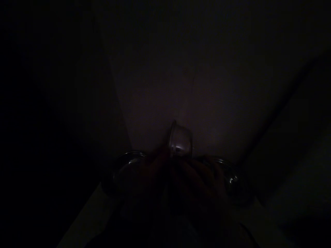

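The picture is very dark. A small shiny steel cup (180, 140) lies tilted on its side at the lower middle. Just below it two dim reddish shapes read as my left hand (158, 163) and my right hand (204, 175), close together and near the cup. A round steel plate or bowl (126, 165) glints beside my left hand, and another steel rim (231, 177) shows beside my right hand. The fingers are lost in the dark, so I cannot make out what either hand holds.
A pale flat surface (196, 93) stretches away behind the cup, narrowing toward the bottom. Dark walls or edges close in on the left and right. A lighter strip (88, 220) shows at the lower left.
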A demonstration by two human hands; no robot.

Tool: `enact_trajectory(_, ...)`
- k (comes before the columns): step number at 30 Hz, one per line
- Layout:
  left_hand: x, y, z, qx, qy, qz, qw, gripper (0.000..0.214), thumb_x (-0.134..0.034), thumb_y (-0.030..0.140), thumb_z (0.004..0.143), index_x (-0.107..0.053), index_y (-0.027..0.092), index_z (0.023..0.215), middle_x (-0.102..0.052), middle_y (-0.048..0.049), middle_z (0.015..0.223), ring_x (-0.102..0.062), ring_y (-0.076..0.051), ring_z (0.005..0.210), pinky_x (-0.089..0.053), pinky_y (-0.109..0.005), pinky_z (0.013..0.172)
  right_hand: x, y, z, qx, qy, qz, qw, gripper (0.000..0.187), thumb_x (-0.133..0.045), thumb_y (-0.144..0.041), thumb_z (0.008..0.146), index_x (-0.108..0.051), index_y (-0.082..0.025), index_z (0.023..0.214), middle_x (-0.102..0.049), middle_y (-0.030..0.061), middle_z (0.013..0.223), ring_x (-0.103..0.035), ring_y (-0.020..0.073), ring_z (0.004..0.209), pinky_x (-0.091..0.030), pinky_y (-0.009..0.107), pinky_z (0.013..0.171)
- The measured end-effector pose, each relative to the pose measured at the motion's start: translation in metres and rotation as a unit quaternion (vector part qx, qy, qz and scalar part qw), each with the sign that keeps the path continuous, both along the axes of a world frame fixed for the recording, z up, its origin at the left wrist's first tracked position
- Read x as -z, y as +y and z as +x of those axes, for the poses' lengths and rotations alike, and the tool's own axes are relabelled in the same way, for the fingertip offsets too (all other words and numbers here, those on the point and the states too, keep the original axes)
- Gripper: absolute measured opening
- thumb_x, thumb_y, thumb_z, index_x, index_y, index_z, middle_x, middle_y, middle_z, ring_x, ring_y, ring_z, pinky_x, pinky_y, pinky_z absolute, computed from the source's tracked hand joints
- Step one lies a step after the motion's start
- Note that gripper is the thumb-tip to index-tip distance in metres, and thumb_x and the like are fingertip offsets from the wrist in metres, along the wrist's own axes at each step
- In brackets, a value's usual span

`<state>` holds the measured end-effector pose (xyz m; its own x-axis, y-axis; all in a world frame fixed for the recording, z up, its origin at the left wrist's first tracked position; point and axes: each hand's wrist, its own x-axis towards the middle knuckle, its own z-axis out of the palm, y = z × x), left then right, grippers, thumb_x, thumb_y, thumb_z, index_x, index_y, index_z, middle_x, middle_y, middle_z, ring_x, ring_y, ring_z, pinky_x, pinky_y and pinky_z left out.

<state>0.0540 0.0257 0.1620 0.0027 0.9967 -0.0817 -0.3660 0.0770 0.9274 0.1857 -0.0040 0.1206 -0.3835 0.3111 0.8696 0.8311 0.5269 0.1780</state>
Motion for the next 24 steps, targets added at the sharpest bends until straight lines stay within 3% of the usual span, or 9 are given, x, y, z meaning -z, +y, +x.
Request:
enact_trajectory(4, 0.0, -0.001, -0.001, 0.02, 0.017, 0.004, 1.0, 0.027, -0.074, 0.041, 0.068, -0.073, 0.021, 0.087, -0.075, -0.0049, 0.093, -0.069, -0.022, 0.089, -0.052, -0.029, 0.077, -0.003, 0.001, 0.005, 0.018, 0.015, 0.0, 1.0, 0.028, -0.047, -0.016, 0.093, -0.063, -0.018, 0.115, -0.067, 0.0073, 0.115, -0.053, 0.0239, 0.106, -0.031, 0.054, 0.102)
enact_trajectory(8, 0.001, -0.001, -0.002, -0.003, 0.036, 0.027, 0.999, 0.024, -0.075, 0.041, 0.067, -0.074, 0.023, 0.083, -0.075, -0.0034, 0.091, -0.069, -0.02, 0.086, -0.052, -0.027, 0.074, -0.003, -0.001, 0.006, 0.02, 0.015, -0.001, 1.0, 0.028, -0.046, -0.018, 0.093, -0.062, -0.018, 0.116, -0.065, 0.0088, 0.118, -0.052, 0.0255, 0.108, -0.03, 0.055, 0.102)
enact_trajectory(14, -0.008, -0.005, 0.001, -0.039, -0.01, 0.049, 0.998, 0.017, -0.069, 0.037, 0.073, -0.072, 0.024, 0.083, -0.074, -0.002, 0.09, -0.068, -0.019, 0.086, -0.053, -0.027, 0.074, 0.006, -0.001, 0.004, -0.014, 0.004, -0.005, 1.0, 0.027, -0.046, -0.015, 0.093, -0.065, -0.017, 0.112, -0.066, 0.0068, 0.117, -0.053, 0.0236, 0.108, -0.026, 0.054, 0.105)
enact_trajectory(20, -0.011, -0.006, 0.001, -0.014, -0.022, 0.024, 0.999, 0.024, -0.07, 0.04, 0.072, -0.072, 0.022, 0.087, -0.074, -0.0052, 0.087, -0.069, -0.021, 0.081, -0.054, -0.029, 0.069, 0.004, 0.0, 0.005, -0.023, 0.008, -0.005, 1.0, 0.025, -0.049, -0.017, 0.091, -0.065, -0.016, 0.111, -0.068, 0.0077, 0.113, -0.053, 0.0239, 0.105, -0.026, 0.055, 0.104)
enact_trajectory(24, -0.005, -0.004, 0.001, -0.006, -0.023, 0.004, 1.0, 0.027, -0.073, 0.038, 0.068, -0.073, 0.02, 0.088, -0.074, -0.0059, 0.084, -0.069, -0.022, 0.083, -0.053, -0.03, 0.072, 0.001, 0.0, 0.005, 0.007, 0.001, -0.02, 1.0, 0.03, -0.045, -0.018, 0.093, -0.061, -0.017, 0.119, -0.065, 0.0086, 0.119, -0.052, 0.0247, 0.108, -0.028, 0.055, 0.103)
